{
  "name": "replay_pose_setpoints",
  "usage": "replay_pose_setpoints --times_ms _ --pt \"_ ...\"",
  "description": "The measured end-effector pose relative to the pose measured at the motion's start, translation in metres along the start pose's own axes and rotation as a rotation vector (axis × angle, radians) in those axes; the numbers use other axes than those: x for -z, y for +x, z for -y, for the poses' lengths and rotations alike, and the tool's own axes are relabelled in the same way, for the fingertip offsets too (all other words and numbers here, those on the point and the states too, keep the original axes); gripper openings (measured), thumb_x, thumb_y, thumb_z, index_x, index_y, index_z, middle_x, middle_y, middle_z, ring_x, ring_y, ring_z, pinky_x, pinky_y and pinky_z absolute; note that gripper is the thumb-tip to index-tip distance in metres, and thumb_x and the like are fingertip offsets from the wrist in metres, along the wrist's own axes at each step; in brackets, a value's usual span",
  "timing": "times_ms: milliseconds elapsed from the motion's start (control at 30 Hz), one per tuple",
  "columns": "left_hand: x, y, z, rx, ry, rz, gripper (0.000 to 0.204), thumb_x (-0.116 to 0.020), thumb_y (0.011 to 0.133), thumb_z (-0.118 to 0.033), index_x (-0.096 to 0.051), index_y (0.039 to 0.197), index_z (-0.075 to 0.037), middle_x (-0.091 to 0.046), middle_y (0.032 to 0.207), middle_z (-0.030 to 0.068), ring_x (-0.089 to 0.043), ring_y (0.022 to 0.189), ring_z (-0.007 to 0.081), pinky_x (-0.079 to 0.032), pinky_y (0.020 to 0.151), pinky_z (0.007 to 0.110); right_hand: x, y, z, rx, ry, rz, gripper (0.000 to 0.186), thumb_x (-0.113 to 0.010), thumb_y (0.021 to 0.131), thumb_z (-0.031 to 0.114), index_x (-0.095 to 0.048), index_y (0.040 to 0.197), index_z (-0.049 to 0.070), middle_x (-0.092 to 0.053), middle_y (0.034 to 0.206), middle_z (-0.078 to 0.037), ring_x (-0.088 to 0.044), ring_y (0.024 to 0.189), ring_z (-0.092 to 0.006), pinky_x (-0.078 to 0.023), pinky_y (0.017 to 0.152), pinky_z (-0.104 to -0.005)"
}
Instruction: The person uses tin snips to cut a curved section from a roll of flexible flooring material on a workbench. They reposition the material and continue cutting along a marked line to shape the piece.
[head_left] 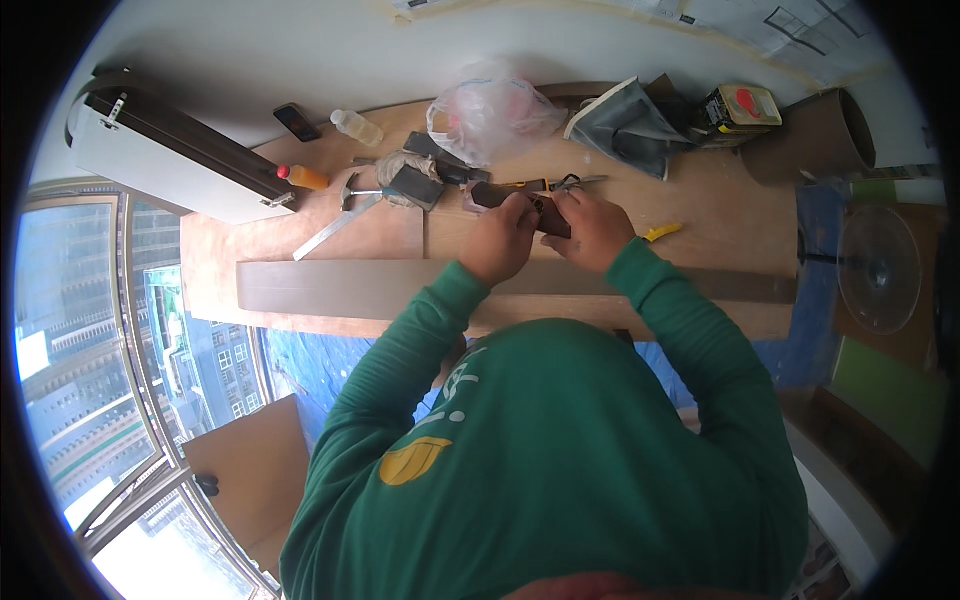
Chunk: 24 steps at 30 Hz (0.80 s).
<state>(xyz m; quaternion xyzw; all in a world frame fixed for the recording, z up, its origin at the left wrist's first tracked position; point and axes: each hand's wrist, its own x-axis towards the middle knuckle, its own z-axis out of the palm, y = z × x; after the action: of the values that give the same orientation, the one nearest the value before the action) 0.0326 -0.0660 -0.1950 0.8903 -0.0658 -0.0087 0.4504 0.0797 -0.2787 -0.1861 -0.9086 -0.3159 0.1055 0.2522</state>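
Dark brown piece (488,196) over the worktop (725,222), about mid-length, between far edge and the long brown board (335,288) lying near the front edge. Left hand (498,242) pinches it, narrow grip; right hand (596,232) also closed on it.

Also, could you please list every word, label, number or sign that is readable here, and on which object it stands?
Green shirt: white lettering, seen at a slant, above a yellow print; not copied out here.
Square tin, red mark on top: print too small to read.
Papers on the wall, with drawn lines: any lettering is too small.
Plastic bag: any print is too blurred.
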Motion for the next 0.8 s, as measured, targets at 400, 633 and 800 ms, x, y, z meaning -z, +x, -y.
replay_pose_setpoints --times_ms 400,633,800 --pt "0.044 -0.018 -0.016 0.321 -1.243 -0.593 0.009 -0.044 0.109 -0.011 -0.048 0.108 -0.003 -0.072 0.101 0.0209 -0.076 0.089 0.0316 -0.065 0.083 0.044 -0.005 -0.005 -0.009 -0.070 0.031 -0.061 0.068 -0.084 0.087 0.037 -0.058 0.139 0.002 -0.069 0.116 -0.018 -0.069 0.103 -0.0399 -0.057 0.087 -0.0486" --pt "0.067 -0.021 -0.004 0.233 -1.185 -0.322 0.004 -0.050 0.104 -0.007 -0.052 0.102 -0.005 -0.073 0.100 0.0202 -0.076 0.087 0.0312 -0.064 0.079 0.043 -0.010 -0.008 -0.023 0.048 0.043 -0.156 0.068 -0.083 0.088 0.041 -0.059 0.137 0.001 -0.068 0.119 -0.017 -0.069 0.103 -0.0410 -0.057 0.089 -0.0485" --pt "0.053 -0.044 0.011 0.298 -0.984 0.014 0.005 -0.059 0.102 -0.004 -0.055 0.101 -0.002 -0.072 0.092 0.0132 -0.071 0.073 0.0200 -0.059 0.070 0.032 -0.004 -0.011 -0.015 -0.141 0.793 0.005 0.058 -0.078 0.094 0.049 -0.064 0.127 0.003 -0.069 0.100 -0.011 -0.068 0.080 -0.0268 -0.054 0.068 -0.0383"
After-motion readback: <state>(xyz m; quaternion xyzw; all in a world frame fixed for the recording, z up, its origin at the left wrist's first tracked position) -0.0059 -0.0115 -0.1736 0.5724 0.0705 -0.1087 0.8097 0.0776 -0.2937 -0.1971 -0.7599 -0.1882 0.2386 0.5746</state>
